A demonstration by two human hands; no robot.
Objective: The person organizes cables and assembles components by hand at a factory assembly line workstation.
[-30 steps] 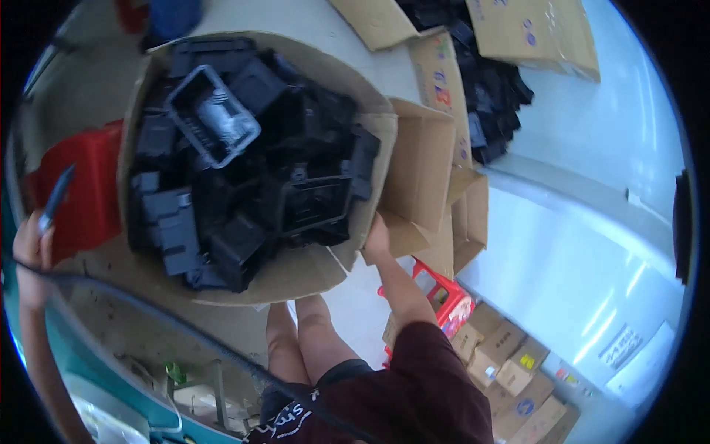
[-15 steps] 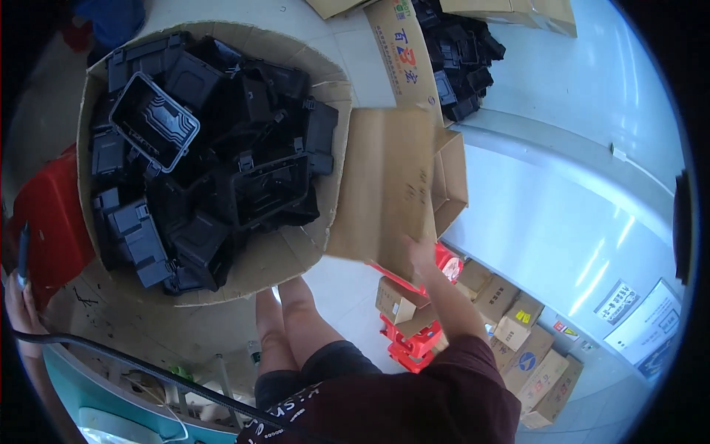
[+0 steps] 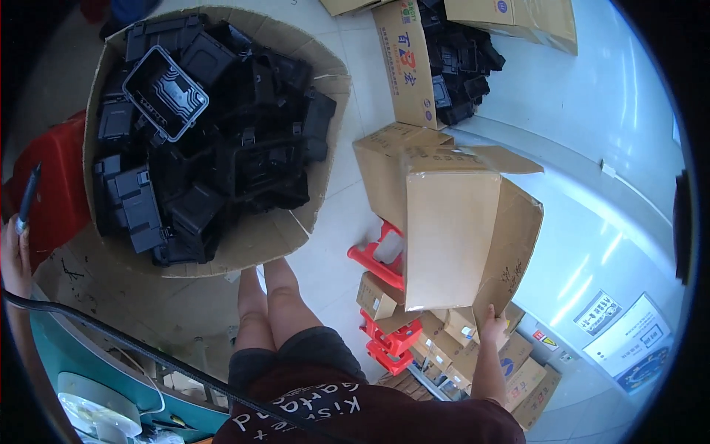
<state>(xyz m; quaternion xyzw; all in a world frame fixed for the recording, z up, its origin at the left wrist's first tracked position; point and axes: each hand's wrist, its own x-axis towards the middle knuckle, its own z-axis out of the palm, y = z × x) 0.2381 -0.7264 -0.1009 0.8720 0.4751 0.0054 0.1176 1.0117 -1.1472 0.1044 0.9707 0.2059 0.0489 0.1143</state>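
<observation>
My right hand (image 3: 492,323) grips the lower edge of a large open cardboard box (image 3: 451,229), held up with its flaps spread; what is inside is hidden. My left hand (image 3: 13,255) is at the far left edge, closed around a slim dark pen-like tool (image 3: 29,194) that points up. Between the hands, on the floor, stands a big round cardboard bin (image 3: 259,244) heaped with black plastic housings (image 3: 207,148). My bare legs stand just below the bin.
Stacked red stools (image 3: 373,259) and several small cardboard boxes (image 3: 377,296) sit under the held box. Another open carton (image 3: 407,63) with black parts (image 3: 462,63) lies at the top. A red crate (image 3: 52,185) is at left. A black cable (image 3: 111,340) crosses a teal bench (image 3: 74,362).
My right hand has swung the cardboard box away from the bin's rim, out to the right and higher. The bin has shifted left in view. My left hand stays at the left edge.
</observation>
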